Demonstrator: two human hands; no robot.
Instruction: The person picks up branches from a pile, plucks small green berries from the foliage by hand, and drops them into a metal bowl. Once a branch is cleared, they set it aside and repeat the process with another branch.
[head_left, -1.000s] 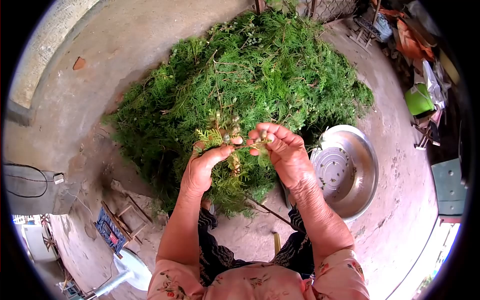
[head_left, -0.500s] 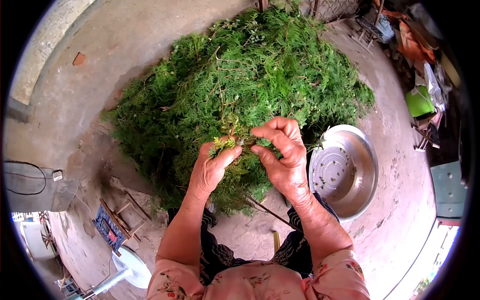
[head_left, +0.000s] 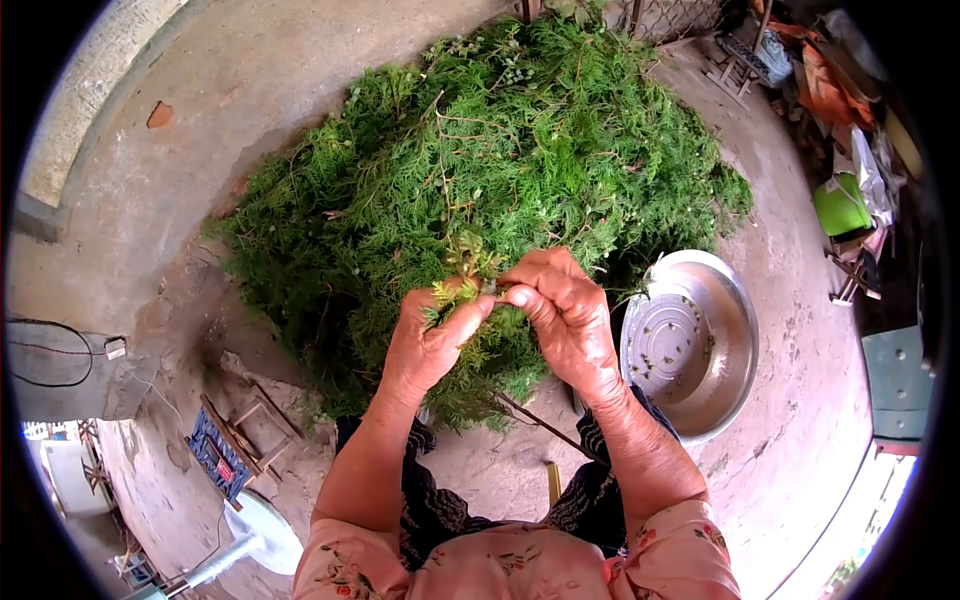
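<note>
Head view gives me a leafy yellow-green sprig (head_left: pixel 458 292) held above the near edge of the darker green pile (head_left: pixel 560 150). My left hand (head_left: pixel 422 342) has its fingers clamped on it; my right hand (head_left: pixel 578 325) has thumb and forefinger pinched together right beside it, perhaps on a small piece, but the fingers hide the contact. Right of the pile, on the floor (head_left: pixel 790 400), a metal basin (head_left: pixel 738 335) holds scattered green bits. A thin stick (head_left: pixel 548 427) runs from the pile towards the right leg.
</note>
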